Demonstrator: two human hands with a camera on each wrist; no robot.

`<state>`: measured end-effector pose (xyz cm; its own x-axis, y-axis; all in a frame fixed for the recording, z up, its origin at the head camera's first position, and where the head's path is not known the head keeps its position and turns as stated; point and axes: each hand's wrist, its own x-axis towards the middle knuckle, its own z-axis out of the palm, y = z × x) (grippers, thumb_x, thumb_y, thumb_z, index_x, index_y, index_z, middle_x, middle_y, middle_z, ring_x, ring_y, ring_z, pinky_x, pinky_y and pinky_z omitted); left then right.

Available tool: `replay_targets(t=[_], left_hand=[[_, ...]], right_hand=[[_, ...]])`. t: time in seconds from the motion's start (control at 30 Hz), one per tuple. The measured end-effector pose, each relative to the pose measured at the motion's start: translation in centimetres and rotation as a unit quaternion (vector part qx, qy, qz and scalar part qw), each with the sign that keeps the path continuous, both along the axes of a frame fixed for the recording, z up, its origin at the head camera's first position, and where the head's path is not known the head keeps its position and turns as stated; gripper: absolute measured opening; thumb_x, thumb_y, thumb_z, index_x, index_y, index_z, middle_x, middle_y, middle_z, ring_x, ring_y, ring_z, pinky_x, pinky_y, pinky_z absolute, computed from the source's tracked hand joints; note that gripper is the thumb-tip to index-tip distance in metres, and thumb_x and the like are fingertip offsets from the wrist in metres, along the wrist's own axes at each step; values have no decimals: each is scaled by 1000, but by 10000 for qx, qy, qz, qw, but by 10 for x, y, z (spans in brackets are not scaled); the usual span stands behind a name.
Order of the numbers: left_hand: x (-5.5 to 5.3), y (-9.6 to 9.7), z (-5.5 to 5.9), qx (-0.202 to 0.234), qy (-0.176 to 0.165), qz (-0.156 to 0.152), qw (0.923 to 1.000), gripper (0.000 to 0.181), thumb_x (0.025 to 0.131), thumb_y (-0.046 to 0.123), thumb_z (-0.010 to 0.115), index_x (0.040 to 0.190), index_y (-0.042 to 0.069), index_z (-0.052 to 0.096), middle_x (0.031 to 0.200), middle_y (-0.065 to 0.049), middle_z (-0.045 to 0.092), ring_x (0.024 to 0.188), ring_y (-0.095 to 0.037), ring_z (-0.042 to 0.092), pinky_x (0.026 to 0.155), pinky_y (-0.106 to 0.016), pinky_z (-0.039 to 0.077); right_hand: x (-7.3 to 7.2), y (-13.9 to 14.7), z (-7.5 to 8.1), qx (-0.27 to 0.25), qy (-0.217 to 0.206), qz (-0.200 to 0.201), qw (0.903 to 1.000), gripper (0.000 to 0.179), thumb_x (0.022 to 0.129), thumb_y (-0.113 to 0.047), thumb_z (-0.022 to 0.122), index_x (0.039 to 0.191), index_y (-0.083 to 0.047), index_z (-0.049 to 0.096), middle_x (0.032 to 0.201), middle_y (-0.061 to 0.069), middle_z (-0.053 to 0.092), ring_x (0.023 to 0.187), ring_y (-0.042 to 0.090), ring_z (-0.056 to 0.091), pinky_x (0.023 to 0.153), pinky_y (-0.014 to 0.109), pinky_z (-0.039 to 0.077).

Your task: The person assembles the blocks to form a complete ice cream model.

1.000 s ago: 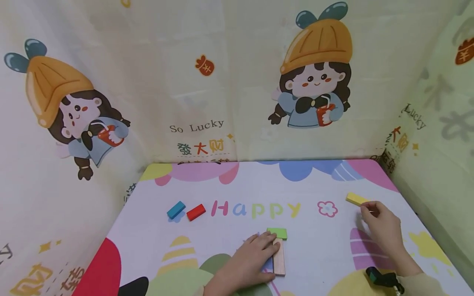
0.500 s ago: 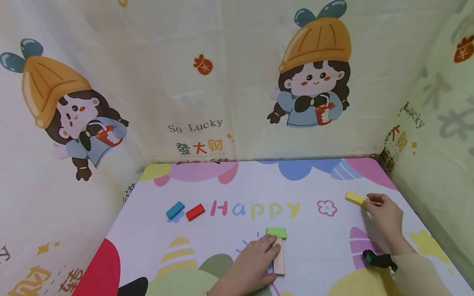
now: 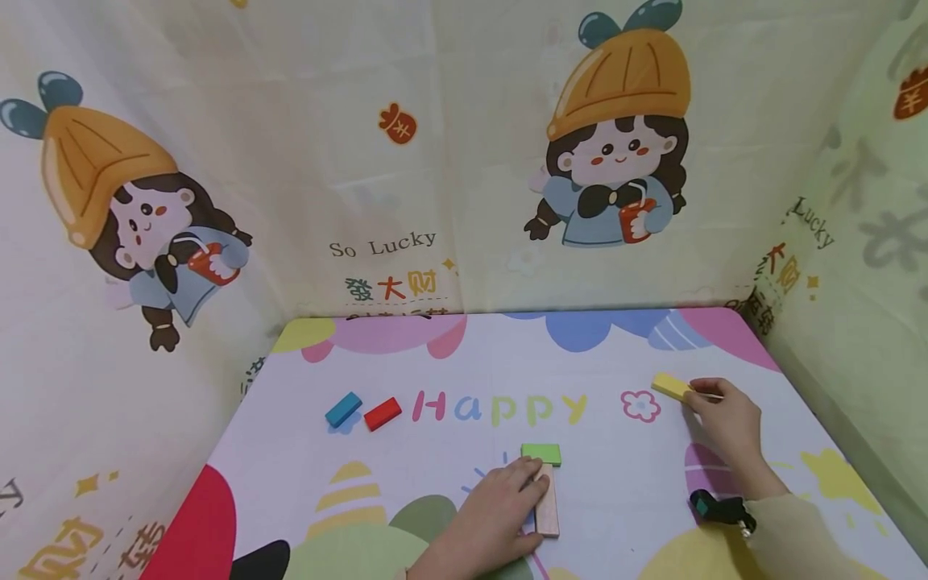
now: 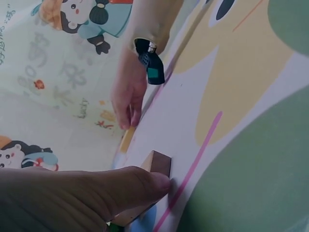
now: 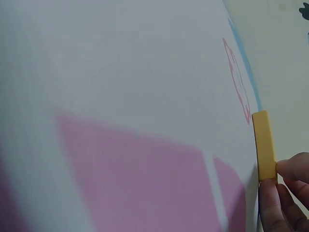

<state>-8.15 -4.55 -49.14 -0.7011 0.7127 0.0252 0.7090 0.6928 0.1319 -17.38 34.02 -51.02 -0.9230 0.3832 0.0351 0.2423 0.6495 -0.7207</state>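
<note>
Yellow block (image 3: 670, 386) and right hand (image 3: 727, 415) have shifted leftward, nearer the printed flower (image 3: 641, 407). Right thumb and fingers pinch the block's right end, a grip that leaves its left end exposed. Left hand (image 3: 500, 503) holds the wooden block (image 3: 547, 507) between thumb and fingers, apparently steadying it against the green block (image 3: 545, 453). Visible blocks total five: one yellow, one wooden, one green, one blue (image 3: 344, 409), one red (image 3: 383, 414).

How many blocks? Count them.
5: blue block, red block left of "Happy"; green block beyond wooden block, at the left hand; yellow block in the right hand. More may be hidden.
</note>
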Motion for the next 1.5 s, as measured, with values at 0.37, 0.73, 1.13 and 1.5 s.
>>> replay_targets(t=[0.37,0.73,1.13,1.5], left_hand=[[2,3,1,58,-163,78,9998,66,90,46,75,147,19,57,157,0,48,144,-16,45,111,-36,46],[3,4,-2,122,425,40,9990,60,89,46,72,142,18,62,151,-2,55,141,-17,49,104,-37,49],[3,4,-3,134,404,142,9990,63,88,46,73,143,18,61,151,-2,54,142,-18,48,101,-38,49],[6,5,-4,208,703,157,9972,64,84,44,75,140,16,63,148,-4,57,140,-19,50,99,-37,49]], right_hand=[[1,-28,4,-111,-34,105,9999,35,98,-21,66,124,1,67,117,26,71,110,40,67,62,14,43],[3,-53,9,-160,57,466,9988,30,98,-17,66,120,3,68,117,28,71,108,41,66,63,19,46],[1,-63,17,-455,-388,1183,9912,41,99,-15,67,131,11,62,114,27,70,91,21,70,63,17,50],[0,-81,16,-217,-638,1371,9883,36,98,-19,69,127,2,70,113,21,72,98,29,65,69,24,51]])
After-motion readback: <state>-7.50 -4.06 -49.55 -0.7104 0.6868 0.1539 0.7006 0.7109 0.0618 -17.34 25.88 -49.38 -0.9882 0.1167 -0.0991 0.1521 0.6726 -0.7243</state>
